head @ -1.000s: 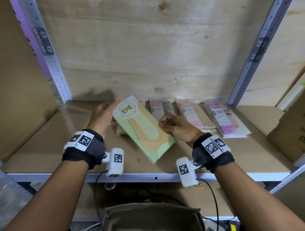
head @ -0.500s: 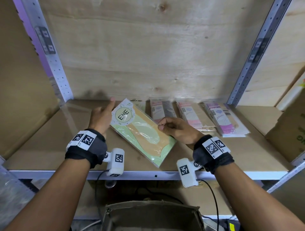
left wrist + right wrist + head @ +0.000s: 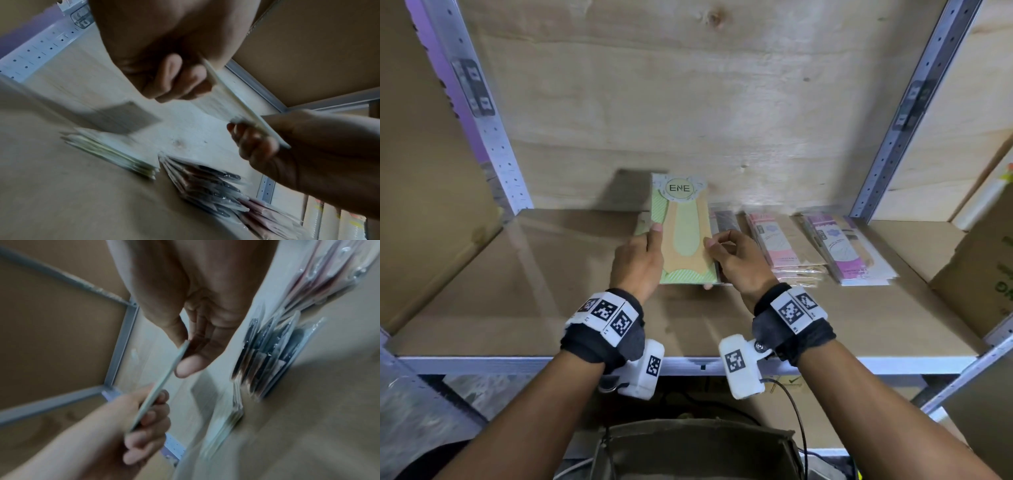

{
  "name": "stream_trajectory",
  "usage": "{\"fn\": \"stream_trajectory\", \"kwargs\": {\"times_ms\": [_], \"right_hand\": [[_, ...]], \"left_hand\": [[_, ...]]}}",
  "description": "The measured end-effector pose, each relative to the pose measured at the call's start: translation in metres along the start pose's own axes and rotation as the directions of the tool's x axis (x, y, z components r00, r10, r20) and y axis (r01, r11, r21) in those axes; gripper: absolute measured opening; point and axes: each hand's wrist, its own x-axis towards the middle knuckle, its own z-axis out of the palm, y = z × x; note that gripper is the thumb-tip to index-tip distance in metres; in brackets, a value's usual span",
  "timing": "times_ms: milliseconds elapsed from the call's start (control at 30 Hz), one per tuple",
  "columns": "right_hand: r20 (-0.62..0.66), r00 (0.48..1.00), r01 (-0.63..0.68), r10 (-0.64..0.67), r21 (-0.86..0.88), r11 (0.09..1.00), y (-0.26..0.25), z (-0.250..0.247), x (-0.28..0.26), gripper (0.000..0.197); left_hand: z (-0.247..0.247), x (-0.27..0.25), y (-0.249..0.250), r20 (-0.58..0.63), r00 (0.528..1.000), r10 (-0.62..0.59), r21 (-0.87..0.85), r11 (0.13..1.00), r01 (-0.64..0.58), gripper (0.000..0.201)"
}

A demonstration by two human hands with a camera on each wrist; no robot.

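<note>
A flat green packet point(image 3: 681, 229) marked ENE, with a tan sock shape inside, is held above the shelf, its long side pointing to the back wall. My left hand point(image 3: 640, 257) grips its left edge, thumb on top, fingers curled beneath point(image 3: 180, 84). My right hand point(image 3: 736, 260) pinches its right edge between thumb and fingers point(image 3: 185, 368). In both wrist views the packet point(image 3: 242, 110) point(image 3: 160, 386) shows edge-on and blurred. A stack of similar green packets point(image 3: 115, 155) lies on the shelf below it.
On the cardboard-lined shelf point(image 3: 517, 291) lie rows of packets: dark ones point(image 3: 726, 219), pink ones point(image 3: 784, 246) and purple ones point(image 3: 849, 253). Perforated metal uprights point(image 3: 482, 113) point(image 3: 904, 113) frame the plywood back wall. A cardboard box point(image 3: 983, 267) stands at right. An open bag point(image 3: 695, 452) sits below.
The packet has turned from a slant to straight, pointing at the back wall, and has risen. My left hand moved from its far corner to grip its left edge.
</note>
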Motion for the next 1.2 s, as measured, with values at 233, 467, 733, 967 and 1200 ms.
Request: {"fn": "stream_trajectory", "kwargs": {"times_ms": [233,467,733,967,1200], "right_hand": [[-0.072,0.989,0.099,-0.126,-0.303,0.948,0.001,0.009,-0.001,0.025],[-0.105,0.99,0.069,-0.095,-0.229,0.971,0.006,0.013,0.004,0.026],[-0.112,0.991,0.048,-0.072,-0.204,0.978,0.01,0.015,0.007,0.028],[-0.078,0.997,-0.001,-0.016,-0.212,0.977,0.007,0.008,0.008,0.033],[-0.061,0.995,-0.088,0.073,-0.315,0.945,0.0,0.013,0.036,0.026]], "left_hand": [[0.003,0.002,0.0,-0.054,0.994,-0.092,-0.062,0.994,0.088,0.062],[0.008,0.007,-0.006,-0.059,0.984,-0.168,-0.219,0.964,0.151,0.061],[0.013,0.01,-0.016,-0.083,0.98,-0.182,-0.262,0.953,0.155,0.055],[-0.008,0.021,-0.022,0.14,0.972,-0.191,-0.304,0.925,0.226,0.053],[-0.035,0.039,-0.041,0.406,0.912,-0.066,-0.425,0.869,0.252,0.035]]}}
